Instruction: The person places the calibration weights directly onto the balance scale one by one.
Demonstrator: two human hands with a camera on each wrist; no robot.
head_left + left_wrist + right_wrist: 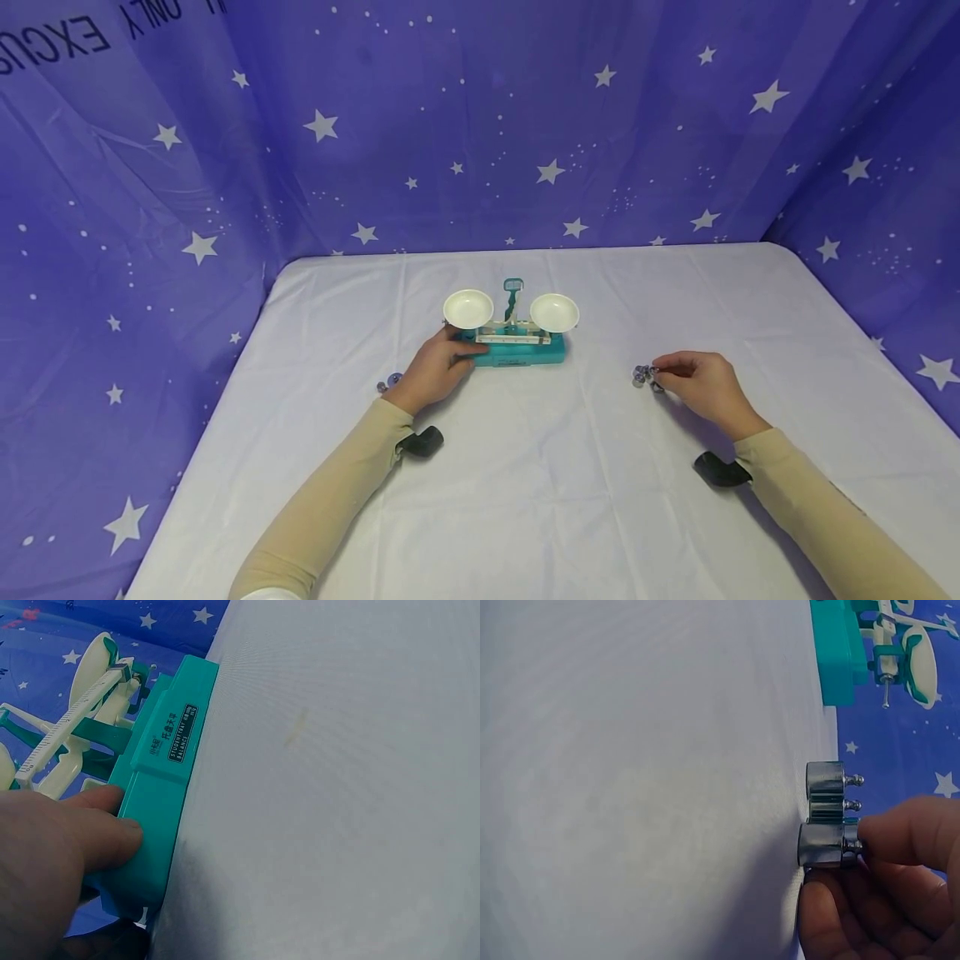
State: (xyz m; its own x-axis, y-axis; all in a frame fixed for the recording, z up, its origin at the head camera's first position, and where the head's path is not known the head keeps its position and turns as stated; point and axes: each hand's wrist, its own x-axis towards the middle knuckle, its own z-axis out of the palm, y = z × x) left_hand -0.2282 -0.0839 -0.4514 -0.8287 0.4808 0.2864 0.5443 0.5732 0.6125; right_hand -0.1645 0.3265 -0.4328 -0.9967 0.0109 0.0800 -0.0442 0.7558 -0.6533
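Note:
A teal balance scale (520, 354) with two white pans stands on the white-covered table. My left hand (435, 372) grips the left end of its base; in the left wrist view the thumb (120, 840) lies on the teal front face. Off to the right, several silver metal weights (640, 375) with small knobs stand close together. At their right side my right hand (701, 385) pinches a weight by its knob between thumb and forefinger. Seen from the right wrist, a larger weight (821, 845) stands right by the fingertips, partly hiding what they hold.
Left of the scale, beside my left wrist, lie a few more small metal pieces (394, 379). A purple star-patterned curtain (457, 125) hangs behind and around the table (570, 500). Black wrist-mounted devices (423, 442) jut out from both sleeves.

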